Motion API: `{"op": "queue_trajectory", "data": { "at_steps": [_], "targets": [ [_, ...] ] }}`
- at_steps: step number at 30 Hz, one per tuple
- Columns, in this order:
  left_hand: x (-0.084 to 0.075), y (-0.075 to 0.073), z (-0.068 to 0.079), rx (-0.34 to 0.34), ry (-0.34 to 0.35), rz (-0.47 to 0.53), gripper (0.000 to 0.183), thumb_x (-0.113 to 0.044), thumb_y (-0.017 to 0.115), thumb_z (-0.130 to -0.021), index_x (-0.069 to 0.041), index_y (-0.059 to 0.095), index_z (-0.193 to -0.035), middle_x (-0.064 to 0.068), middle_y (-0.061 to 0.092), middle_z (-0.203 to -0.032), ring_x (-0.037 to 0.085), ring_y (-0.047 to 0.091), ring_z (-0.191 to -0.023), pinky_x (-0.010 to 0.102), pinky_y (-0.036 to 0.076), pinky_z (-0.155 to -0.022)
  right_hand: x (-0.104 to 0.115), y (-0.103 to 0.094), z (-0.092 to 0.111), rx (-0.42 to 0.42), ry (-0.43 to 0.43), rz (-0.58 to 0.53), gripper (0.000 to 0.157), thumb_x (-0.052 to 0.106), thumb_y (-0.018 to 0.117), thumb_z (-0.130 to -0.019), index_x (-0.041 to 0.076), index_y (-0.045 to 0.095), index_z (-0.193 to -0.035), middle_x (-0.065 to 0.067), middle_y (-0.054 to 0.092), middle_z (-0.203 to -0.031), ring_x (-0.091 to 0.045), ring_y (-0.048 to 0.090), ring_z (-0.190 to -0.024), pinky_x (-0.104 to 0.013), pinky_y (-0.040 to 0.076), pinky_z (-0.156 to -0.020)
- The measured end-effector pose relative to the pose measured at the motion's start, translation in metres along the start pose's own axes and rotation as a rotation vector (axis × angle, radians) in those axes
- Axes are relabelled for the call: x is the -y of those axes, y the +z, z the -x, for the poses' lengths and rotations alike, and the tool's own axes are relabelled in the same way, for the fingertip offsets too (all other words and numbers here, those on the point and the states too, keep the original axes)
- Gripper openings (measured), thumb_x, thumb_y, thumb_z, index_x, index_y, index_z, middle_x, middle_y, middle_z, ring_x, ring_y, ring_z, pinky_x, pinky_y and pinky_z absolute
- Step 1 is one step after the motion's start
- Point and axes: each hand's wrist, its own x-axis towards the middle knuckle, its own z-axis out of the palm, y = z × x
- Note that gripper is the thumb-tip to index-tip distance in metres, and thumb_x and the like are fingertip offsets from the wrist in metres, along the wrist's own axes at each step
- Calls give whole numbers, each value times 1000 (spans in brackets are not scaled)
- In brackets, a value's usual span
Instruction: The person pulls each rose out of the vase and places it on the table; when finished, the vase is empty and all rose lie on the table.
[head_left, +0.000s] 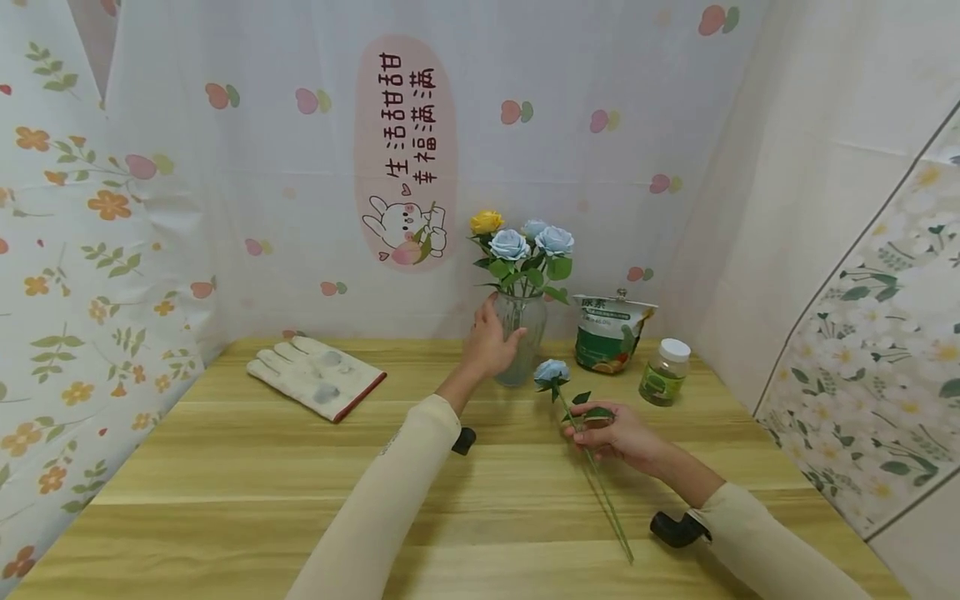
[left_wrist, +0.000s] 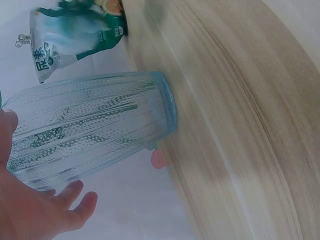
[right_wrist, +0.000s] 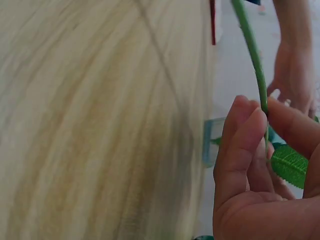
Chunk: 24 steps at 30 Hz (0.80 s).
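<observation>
In the head view a ribbed glass vase [head_left: 522, 342] stands upright at the back of the table, holding several light-blue roses [head_left: 510, 244] and one yellow rose [head_left: 487, 221]. My left hand [head_left: 491, 340] holds the vase's left side, thumb across its front. The left wrist view shows the vase [left_wrist: 100, 120] from close by, with some of the left hand's fingers [left_wrist: 85, 207] beside it. Pinched in my right hand [head_left: 618, 435] is a separate blue rose [head_left: 552, 372], its long stem slanting toward the front. The right wrist view shows its green stem [right_wrist: 255, 60] between thumb and fingertips.
A white-and-green pouch [head_left: 609, 333] with a metal clip stands right of the vase. Beside it is a white-lidded jar [head_left: 664, 373]. A cream work glove [head_left: 318, 377] with a red cuff edge lies at the left. Patterned curtains [head_left: 300, 208] surround the wooden table [head_left: 225, 500].
</observation>
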Motion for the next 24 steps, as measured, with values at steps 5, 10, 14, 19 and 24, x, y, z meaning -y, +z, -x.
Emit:
{"op": "queue_trajectory", "data": {
  "at_steps": [5, 10, 14, 19, 24],
  "targets": [
    [0, 0, -1, -5, 10, -3, 80, -43, 56, -100, -16, 7, -157, 20, 25, -156, 43, 42, -133, 58, 40, -100, -4, 0, -8, -35, 17, 36, 67, 6, 68, -93, -8, 29, -146, -15, 71, -114, -15, 71, -83, -23, 50, -58],
    [-1, -1, 0, 7, 7, 8, 80, -42, 57, -100, -16, 7, -157, 20, 24, -157, 43, 41, -134, 59, 39, -101, -9, 0, -13, -130, 32, 69, 68, 5, 68, -93, -7, 27, -146, -12, 73, -103, -14, 70, -75, -21, 48, -54],
    [-2, -1, 1, 11, 7, -6, 80, -42, 56, -100, -15, 6, -158, 20, 24, -157, 43, 41, -133, 60, 40, -100, -9, 1, -12, -226, 19, 195, 69, 6, 71, -91, -4, 30, -146, -13, 73, -99, -14, 68, -72, -26, 48, -54],
    [-1, -1, 1, 8, 10, -7, 80, -42, 56, -101, -15, 6, -157, 20, 24, -156, 42, 41, -134, 59, 39, -101, -5, 4, -7, -307, -35, 378, 64, 2, 72, -86, -4, 41, -142, -20, 69, -104, -16, 65, -71, -32, 47, -53],
    [0, -1, 1, 9, 1, -8, 80, -43, 56, -100, -16, 6, -157, 20, 24, -156, 42, 42, -133, 59, 39, -100, -3, 8, 0, -301, -42, 519, 48, -2, 70, -82, -9, 55, -128, -17, 73, -85, -22, 68, -62, -33, 50, -52]
  ]
}}
